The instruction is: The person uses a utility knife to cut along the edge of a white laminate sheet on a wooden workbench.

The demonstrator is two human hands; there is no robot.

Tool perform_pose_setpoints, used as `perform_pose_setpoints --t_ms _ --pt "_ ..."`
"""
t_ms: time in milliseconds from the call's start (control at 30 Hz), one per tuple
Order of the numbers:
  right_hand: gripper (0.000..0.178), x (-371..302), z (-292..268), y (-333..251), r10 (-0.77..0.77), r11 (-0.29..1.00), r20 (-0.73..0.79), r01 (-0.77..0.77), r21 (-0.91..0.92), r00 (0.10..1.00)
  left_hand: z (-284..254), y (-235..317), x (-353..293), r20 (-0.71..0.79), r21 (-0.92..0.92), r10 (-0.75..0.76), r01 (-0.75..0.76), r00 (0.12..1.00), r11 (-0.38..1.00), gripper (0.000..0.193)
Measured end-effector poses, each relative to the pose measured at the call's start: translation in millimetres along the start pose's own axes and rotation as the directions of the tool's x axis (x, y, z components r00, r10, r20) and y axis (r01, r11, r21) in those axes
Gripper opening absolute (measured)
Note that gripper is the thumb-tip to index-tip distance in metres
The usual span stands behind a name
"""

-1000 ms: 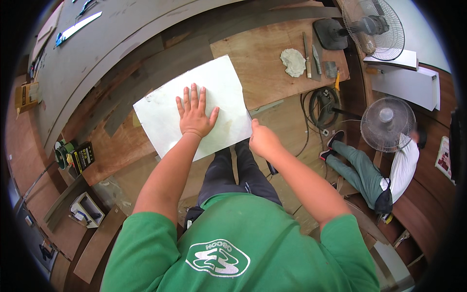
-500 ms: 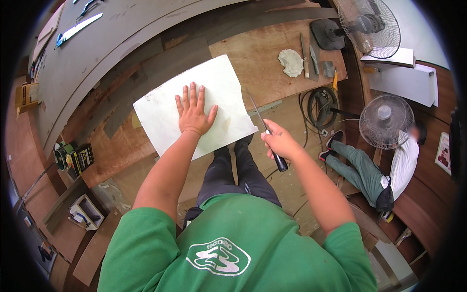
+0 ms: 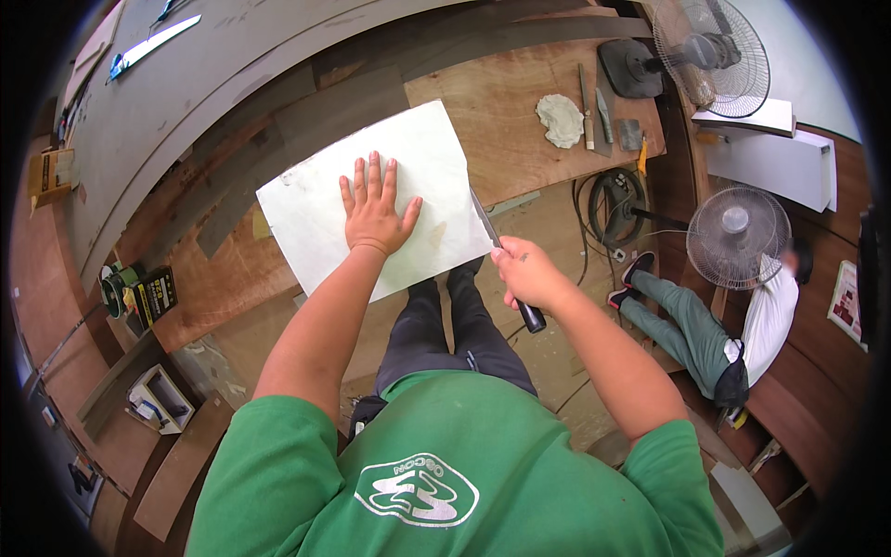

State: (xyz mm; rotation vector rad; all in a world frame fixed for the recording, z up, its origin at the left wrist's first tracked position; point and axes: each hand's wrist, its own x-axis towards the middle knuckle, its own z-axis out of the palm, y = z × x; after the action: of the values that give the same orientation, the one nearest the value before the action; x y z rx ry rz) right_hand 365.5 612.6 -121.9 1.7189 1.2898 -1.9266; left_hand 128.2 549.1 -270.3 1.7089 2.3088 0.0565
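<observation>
A white sheet (image 3: 418,167) lies tilted over the wooden bench, its near corner overhanging the edge above my legs. Flat on its middle rests my left hand (image 3: 376,209), fingers spread. My right hand (image 3: 529,269) is closed around the black handle (image 3: 532,317) of a tool with a long, narrow, dark blade (image 3: 484,219); whether it is a file or a knife I cannot tell. That blade runs along the sheet's right edge and appears to touch it. The edge there looks slightly uneven, with a small notch near my right hand.
Right on the bench (image 3: 520,84) lie a crumpled white cloth (image 3: 560,121) and several slim hand tools (image 3: 605,116). Two fans (image 3: 740,237) stand at the right, near a seated person (image 3: 770,316). A cable and black fan base (image 3: 617,200) are on the floor. A handsaw (image 3: 158,45) lies far left.
My right hand has moved slightly up and left, bringing the blade from beside the sheet against its right edge. My left hand stays pressed on the sheet.
</observation>
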Motion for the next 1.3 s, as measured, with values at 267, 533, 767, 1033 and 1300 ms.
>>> perform_pose_setpoints --t_ms 267,533,767,1033,1300 --pt "0.028 34 7 17 -0.013 0.969 -0.064 -0.003 -0.249 0.998 -1 4 0 -0.002 -0.010 0.001 -0.001 1.000 1.000 0.082" --pt "0.029 6 0 9 -0.031 0.997 -0.100 0.024 -0.070 0.995 1 -1 0 -0.009 0.007 -0.001 0.001 1.000 1.000 0.081" --pt "0.030 31 7 16 -0.078 0.980 -0.073 0.063 -0.187 0.994 2 3 2 -0.026 0.000 0.012 -0.012 1.000 1.000 0.081" --pt "0.030 30 -18 15 0.014 0.999 -0.090 -0.010 0.041 0.996 2 0 0 -0.003 0.013 0.002 -0.002 1.000 1.000 0.081" --pt "0.020 80 -31 45 -0.232 0.939 -0.166 0.265 0.219 0.958 4 4 1 -0.014 0.028 0.019 -0.018 1.000 0.999 0.081"
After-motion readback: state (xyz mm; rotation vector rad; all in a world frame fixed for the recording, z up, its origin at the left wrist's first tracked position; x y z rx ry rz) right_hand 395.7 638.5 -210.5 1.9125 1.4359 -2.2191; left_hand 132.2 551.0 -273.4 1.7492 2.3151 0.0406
